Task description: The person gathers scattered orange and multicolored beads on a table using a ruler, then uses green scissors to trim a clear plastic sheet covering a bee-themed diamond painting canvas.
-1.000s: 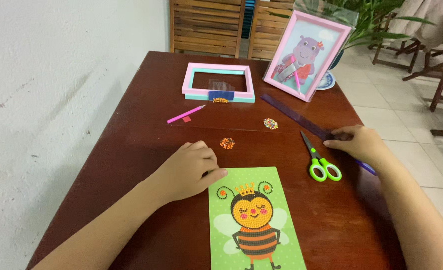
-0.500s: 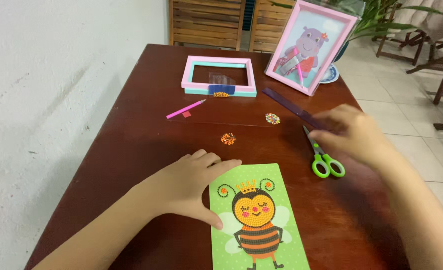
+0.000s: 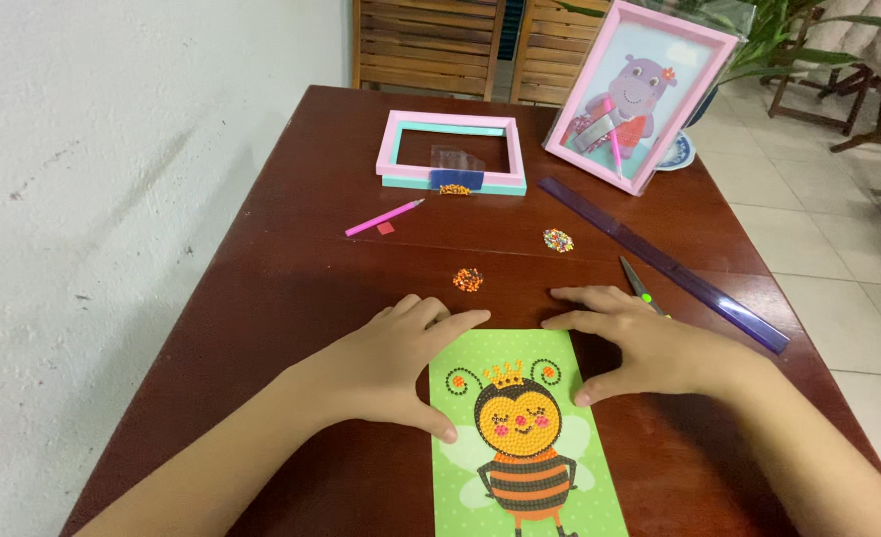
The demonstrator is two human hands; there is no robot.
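A green picture sheet with an orange-and-black bee [image 3: 522,438] lies flat on the dark wooden table [image 3: 291,259] near the front edge. My left hand [image 3: 393,358] rests palm down on the sheet's upper left corner, fingers spread. On the upper right edge of the sheet sits my right hand [image 3: 639,343], also flat with fingers apart. It covers the handles of the scissors [image 3: 637,283], whose blades stick out beyond the fingers. Neither hand holds anything.
A long purple ruler [image 3: 659,261] lies diagonally at the right. Two small piles of beads [image 3: 467,279] [image 3: 558,240], a pink pen [image 3: 383,218], an empty pink frame [image 3: 450,152] and a framed hippo picture [image 3: 634,91] stand farther back. A white wall is at the left.
My right hand has left the ruler and scissors area and come down onto the sheet's right edge. My left hand slid slightly forward on the left corner.
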